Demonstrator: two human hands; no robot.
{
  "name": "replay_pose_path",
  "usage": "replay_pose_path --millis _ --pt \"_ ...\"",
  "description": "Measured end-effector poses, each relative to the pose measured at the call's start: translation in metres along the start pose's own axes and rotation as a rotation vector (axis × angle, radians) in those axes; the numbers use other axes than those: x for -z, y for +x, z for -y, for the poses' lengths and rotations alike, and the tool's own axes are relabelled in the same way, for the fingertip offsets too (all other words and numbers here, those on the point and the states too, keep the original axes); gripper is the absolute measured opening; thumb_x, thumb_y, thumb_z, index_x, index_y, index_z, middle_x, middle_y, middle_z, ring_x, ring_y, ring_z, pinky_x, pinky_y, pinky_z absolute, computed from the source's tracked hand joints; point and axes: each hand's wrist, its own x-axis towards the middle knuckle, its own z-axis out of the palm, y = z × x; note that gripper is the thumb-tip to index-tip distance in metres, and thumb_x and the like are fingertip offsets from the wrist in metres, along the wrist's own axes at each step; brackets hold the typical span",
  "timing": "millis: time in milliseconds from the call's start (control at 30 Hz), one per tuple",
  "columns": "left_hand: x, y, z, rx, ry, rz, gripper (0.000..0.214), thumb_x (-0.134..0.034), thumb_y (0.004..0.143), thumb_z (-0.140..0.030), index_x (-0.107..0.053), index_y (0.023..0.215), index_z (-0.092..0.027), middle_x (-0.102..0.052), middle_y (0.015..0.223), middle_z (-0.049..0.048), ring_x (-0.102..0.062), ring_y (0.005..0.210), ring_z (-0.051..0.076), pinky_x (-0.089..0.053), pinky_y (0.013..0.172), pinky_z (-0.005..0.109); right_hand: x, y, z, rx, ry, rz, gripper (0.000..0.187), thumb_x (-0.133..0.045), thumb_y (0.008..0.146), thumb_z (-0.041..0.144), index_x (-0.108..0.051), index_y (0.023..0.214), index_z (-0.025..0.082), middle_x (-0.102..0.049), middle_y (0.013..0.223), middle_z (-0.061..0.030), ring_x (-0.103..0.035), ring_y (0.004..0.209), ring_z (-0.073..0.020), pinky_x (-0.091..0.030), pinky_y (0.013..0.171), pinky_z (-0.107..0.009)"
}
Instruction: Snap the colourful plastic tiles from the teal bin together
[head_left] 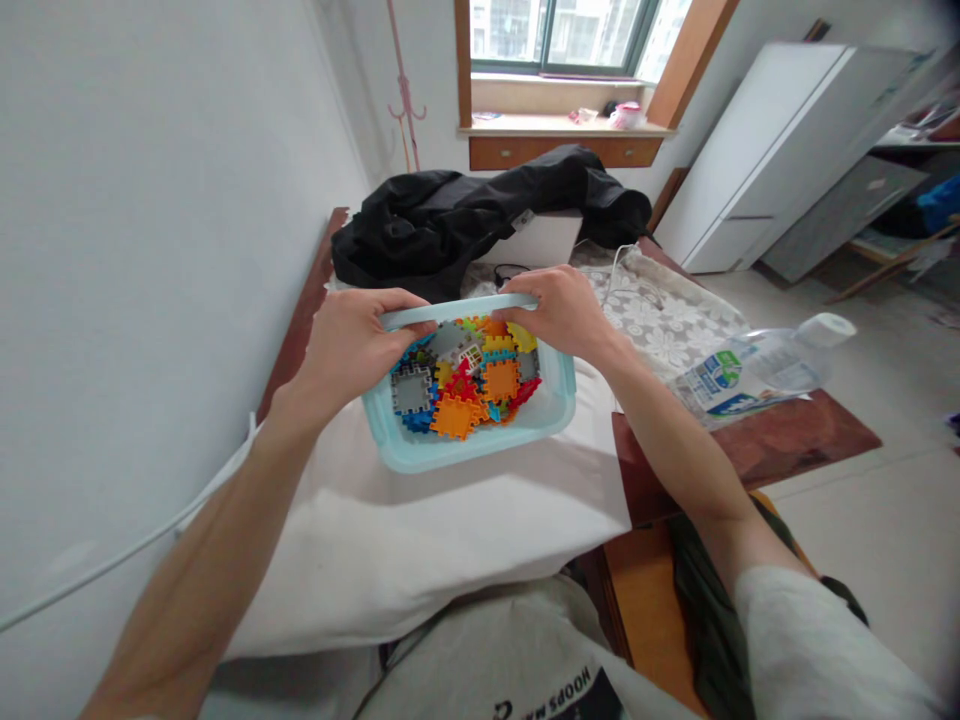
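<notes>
A light blue plastic tub [409, 457] is tilted toward me over the white cloth. Inside lie several square interlocking toy pieces [457, 415] in orange, grey, red, yellow and blue, with toothed edges. My left hand [365, 335] grips the far left part of the rim, thumb inside and the fingers mostly hidden behind it. At the far right of the same rim, my right hand [559, 312] holds on in a similar way, its thumb reaching over the edge. Whether the tub's underside touches the cloth, I cannot tell.
Beyond the tub a black jacket [450, 220] lies heaped across the table. A large clear bottle [757, 370] with a white cap is to the right, on the lace cloth [652, 290]. The white wall [150, 200] borders the left side. A white fridge [772, 150] stands farther back.
</notes>
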Motion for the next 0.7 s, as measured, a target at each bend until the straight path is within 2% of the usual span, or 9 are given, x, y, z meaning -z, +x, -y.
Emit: replay_pose_path --millis 100,300,533,700 --pt "-0.005 0.000 -0.001 0.050 0.038 -0.105 0.021 -0.076 0.088 -0.035 -0.087 0.106 -0.034 -0.087 0.098 -0.0014 -0.079 0.086 0.027 -0.063 0.083 0.042 -0.007 0.000 -0.003 0.036 0.010 -0.099 0.021 -0.067 0.097 0.031 -0.083 0.108 0.022 -0.081 0.110 -0.0076 -0.069 0.102 -0.0264 -0.047 0.090 -0.036" --pt "-0.020 0.001 0.005 -0.023 0.043 -0.232 0.028 -0.068 0.088 -0.017 -0.085 0.107 -0.029 -0.087 0.113 0.0007 -0.080 0.103 0.025 -0.062 0.098 0.041 -0.039 0.003 -0.013 0.087 0.042 -0.227 0.026 -0.057 0.097 0.021 -0.079 0.112 0.025 -0.078 0.119 -0.0071 -0.065 0.113 -0.0278 -0.049 0.100 -0.042" --pt "-0.029 -0.004 0.013 -0.080 0.078 -0.238 0.028 -0.062 0.096 -0.016 -0.082 0.110 -0.027 -0.084 0.122 0.0030 -0.078 0.116 0.023 -0.059 0.106 0.038 -0.058 0.000 -0.023 0.137 0.037 -0.320 0.027 -0.053 0.100 0.020 -0.076 0.112 0.027 -0.075 0.119 -0.0069 -0.062 0.117 -0.0277 -0.048 0.106 -0.043" --pt "-0.032 -0.006 0.021 -0.080 0.118 -0.171 0.029 -0.060 0.095 -0.016 -0.081 0.112 -0.029 -0.083 0.128 0.0032 -0.076 0.123 0.023 -0.058 0.111 0.041 -0.070 -0.003 -0.030 0.135 -0.010 -0.309 0.029 -0.051 0.103 0.021 -0.076 0.114 0.028 -0.075 0.121 -0.0074 -0.061 0.120 -0.0287 -0.045 0.109 -0.046"
